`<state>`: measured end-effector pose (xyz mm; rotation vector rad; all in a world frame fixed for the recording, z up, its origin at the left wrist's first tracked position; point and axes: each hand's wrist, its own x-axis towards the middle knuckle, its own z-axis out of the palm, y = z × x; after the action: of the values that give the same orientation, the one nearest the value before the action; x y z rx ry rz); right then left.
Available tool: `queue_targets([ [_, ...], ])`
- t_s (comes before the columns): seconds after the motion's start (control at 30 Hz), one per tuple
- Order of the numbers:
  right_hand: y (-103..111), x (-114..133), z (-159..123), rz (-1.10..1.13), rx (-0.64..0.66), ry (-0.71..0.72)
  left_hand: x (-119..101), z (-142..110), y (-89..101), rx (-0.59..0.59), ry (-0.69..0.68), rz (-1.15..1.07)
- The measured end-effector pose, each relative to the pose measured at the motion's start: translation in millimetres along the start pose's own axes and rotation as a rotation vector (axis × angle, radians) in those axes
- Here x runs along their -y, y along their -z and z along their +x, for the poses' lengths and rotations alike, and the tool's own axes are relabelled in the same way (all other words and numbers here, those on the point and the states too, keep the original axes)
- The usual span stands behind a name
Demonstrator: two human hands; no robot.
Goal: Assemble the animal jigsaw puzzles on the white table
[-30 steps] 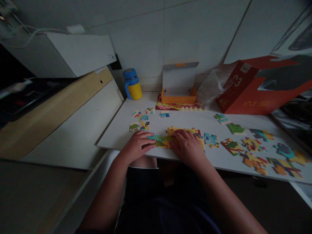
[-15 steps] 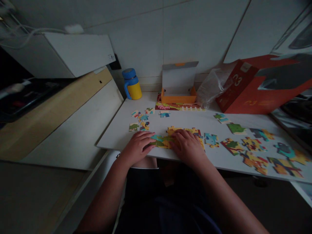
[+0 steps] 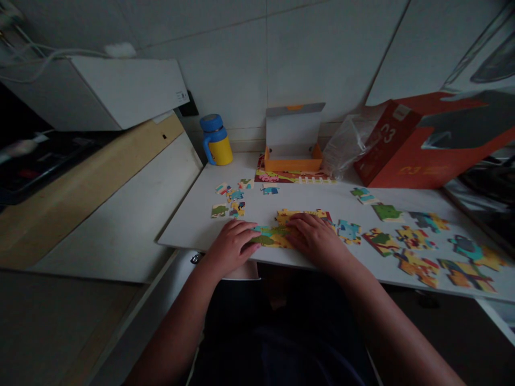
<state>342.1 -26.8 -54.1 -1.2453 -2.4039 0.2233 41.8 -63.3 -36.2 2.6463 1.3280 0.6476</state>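
Note:
A partly joined jigsaw puzzle (image 3: 273, 236), green, teal and yellow, lies flat near the table's front edge. Against its left end rest the fingertips of my left hand (image 3: 233, 244), with the fingers stretched out and the thumb apart. My right hand (image 3: 316, 238) lies over the puzzle's right part, fingers extended and covering some of it. Above that hand shows a yellow joined section (image 3: 300, 214). Close by on the right is a light-blue puzzle piece (image 3: 348, 230). Whether either hand pinches a piece under its fingers is hidden.
Several loose pieces (image 3: 219, 210) lie at the left, and more joined pieces (image 3: 416, 237) at the right. Behind stand a blue-yellow bottle (image 3: 217, 142), an open orange box (image 3: 293, 163) on a printed sheet (image 3: 269, 176), a plastic bag (image 3: 341, 150) and a large red box (image 3: 402, 166).
My left hand has shifted slightly right along the puzzle's left end. My right hand stays on the puzzle, moved only slightly. The camera view has shifted a little.

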Motion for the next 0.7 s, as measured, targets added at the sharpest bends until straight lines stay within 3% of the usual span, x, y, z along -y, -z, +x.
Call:
queue_targets([
  [0.17, -0.8, -3.8, -1.8, 0.019, -0.014, 0.005, -1.4, -0.4, 0.3, 0.001, 0.006, -0.016],
  [0.4, 0.7, 1.7, -2.4, 0.033, -0.015, -0.022, 19.4, -16.1, 22.7, -0.062, 0.122, -0.049],
  [0.57, -0.4, 1.3, -2.8, 0.040, -0.022, -0.027, 31.8, -24.6, 27.6, -0.024, 0.066, -0.041],
  [0.7, -0.8, 1.1, -3.3, 0.040, -0.032, -0.018, 26.1, -25.4, 24.8, -0.004, 0.060, 0.007],
])
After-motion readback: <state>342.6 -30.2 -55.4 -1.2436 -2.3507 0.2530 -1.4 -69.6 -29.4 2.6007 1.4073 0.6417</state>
